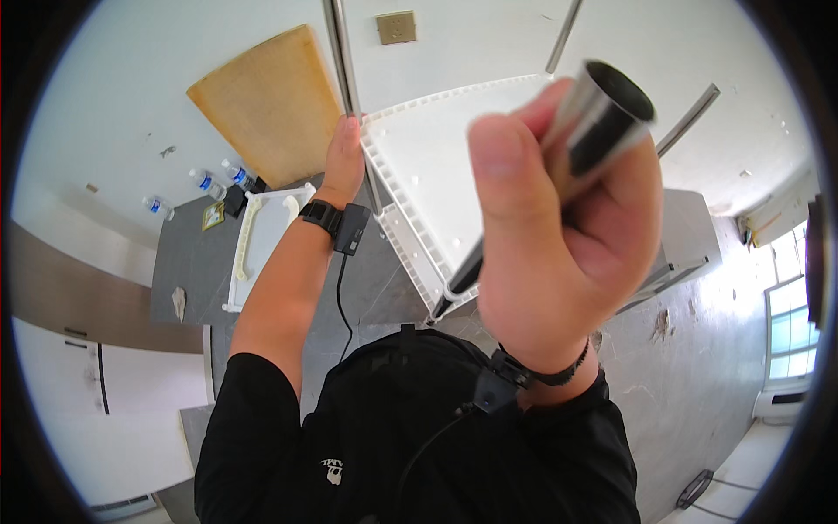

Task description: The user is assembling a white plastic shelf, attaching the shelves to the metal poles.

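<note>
A white plastic shelf rack (428, 148) with metal uprights stands in front of me; a second white tier shows below its upper shelf. My left hand (345, 162) is closed at the far left corner, where a shiny metal tube (341, 52) rises. Close to the camera, my right hand (567, 218) is wrapped round another metal tube (602, 109), its hollow end facing up. This tube slants down to the rack's near corner, with its lower part looking dark. My palm hides its middle and part of the upper shelf.
On the grey tabletop (196, 262), left, lies a white tray-like shelf (262, 244) near several plastic bottles (207, 183). A tan board (271, 105) leans on the wall behind. Two more uprights (565, 35) rise from the rack's far and right sides. A grey cabinet (694, 231) stands right.
</note>
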`<control>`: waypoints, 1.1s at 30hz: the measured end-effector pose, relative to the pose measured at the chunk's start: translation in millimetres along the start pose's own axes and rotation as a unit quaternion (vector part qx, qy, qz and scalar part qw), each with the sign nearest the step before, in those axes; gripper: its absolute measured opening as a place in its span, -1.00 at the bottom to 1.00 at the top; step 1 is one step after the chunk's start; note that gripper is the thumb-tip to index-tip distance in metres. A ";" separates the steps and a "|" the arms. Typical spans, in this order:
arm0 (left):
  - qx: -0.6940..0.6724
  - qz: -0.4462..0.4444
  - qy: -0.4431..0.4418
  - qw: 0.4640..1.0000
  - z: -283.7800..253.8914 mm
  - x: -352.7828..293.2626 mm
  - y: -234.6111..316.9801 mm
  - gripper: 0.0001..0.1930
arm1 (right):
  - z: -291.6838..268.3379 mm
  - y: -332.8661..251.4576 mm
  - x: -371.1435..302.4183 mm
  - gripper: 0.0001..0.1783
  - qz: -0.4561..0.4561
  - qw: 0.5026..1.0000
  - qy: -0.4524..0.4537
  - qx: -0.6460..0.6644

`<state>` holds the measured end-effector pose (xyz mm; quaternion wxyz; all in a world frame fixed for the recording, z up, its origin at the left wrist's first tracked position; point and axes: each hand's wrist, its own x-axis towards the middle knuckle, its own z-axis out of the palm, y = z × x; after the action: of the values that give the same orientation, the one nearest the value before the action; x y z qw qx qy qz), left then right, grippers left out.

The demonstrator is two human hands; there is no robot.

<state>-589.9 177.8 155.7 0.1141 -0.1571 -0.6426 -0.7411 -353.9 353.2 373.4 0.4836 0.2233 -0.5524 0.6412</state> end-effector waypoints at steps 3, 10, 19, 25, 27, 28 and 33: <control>0.160 0.109 -0.006 0.981 -4.0 10.3 8.1 -0.44 | 10.8 25.3 17.9 -0.82 0.026 0.999 -0.024 0.006; 0.098 0.018 -0.115 0.988 -8.3 -83.9 90.8 -0.39 | 45.6 47.4 19.1 -0.69 0.130 0.989 -0.062 -0.018; 0.216 0.159 -0.198 0.943 -6.7 -115.8 91.0 -0.58 | 96.0 65.3 -5.5 -0.71 0.160 0.980 -0.099 -0.057; 0.214 0.120 -0.232 0.941 -15.6 -111.7 69.8 -0.77 | 68.0 74.4 -14.0 -0.53 -0.133 0.981 -0.108 -0.088; 0.221 0.177 -0.202 0.938 -18.9 -116.0 69.6 -0.78 | 46.6 37.9 -13.7 -0.77 -0.222 0.942 -0.198 -0.152; 0.226 0.238 -0.180 0.927 -12.9 -115.3 72.3 -0.77 | 47.8 25.8 -16.1 -0.81 -0.305 0.926 -0.193 -0.114; 0.218 0.262 -0.244 0.908 -14.0 -112.5 62.5 -0.77 | 93.4 -36.7 -17.9 -0.86 -0.438 0.874 -0.179 -0.110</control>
<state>-463.9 151.0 168.5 0.1755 -0.4673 -0.7318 -0.4641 -337.5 257.3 403.9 0.6295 0.4988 -0.5417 0.2481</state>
